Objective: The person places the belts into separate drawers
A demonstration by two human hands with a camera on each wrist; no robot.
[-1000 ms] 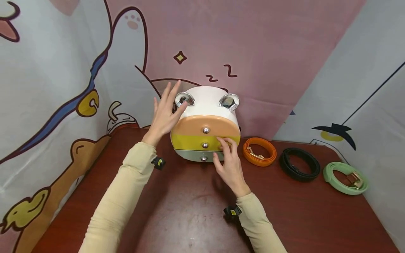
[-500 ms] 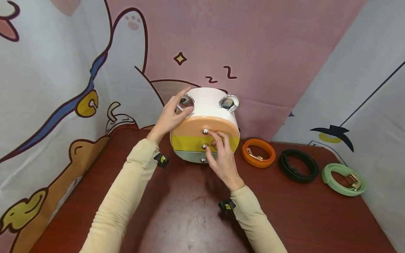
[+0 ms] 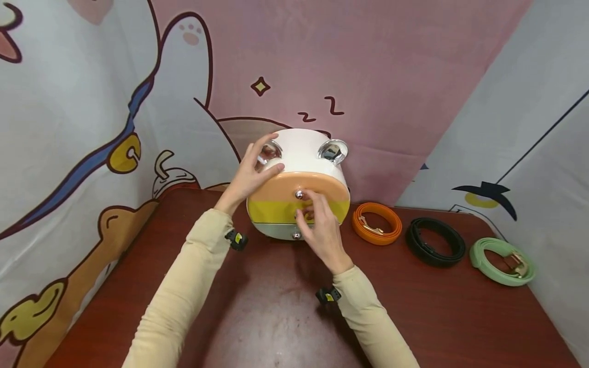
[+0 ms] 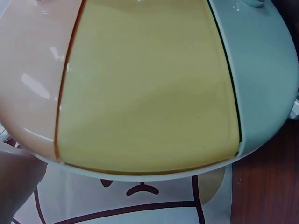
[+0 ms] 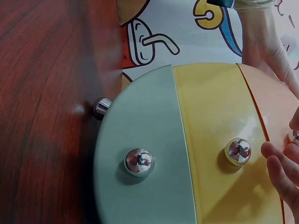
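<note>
A frog-shaped drawer box [image 3: 299, 153] with a white top and two shiny round eyes stands at the back of the table. Its front has a peach drawer, a yellow drawer [image 4: 149, 88] and a green drawer [image 5: 145, 121], each with a silver knob. My left hand [image 3: 247, 176] rests at the box's upper left, thumb on the top's front edge, forefinger beside the left eye. My right hand [image 3: 322, 230] is at the front with bent fingers. Its forefinger reaches the peach drawer's knob [image 3: 299, 194], while the thumb sits apart, lower down, before the yellow drawer. All drawers look closed.
To the right of the box lie three coiled belts: an orange belt [image 3: 377, 224], a black belt [image 3: 434, 241] and a green belt [image 3: 502, 260]. The dark red table [image 3: 276, 306] meets a printed cartoon cloth [image 3: 377, 92] behind and at both sides.
My left hand has come down onto the box's upper left from beside it. My right hand has moved left and up from the yellow drawer to the peach drawer's knob.
</note>
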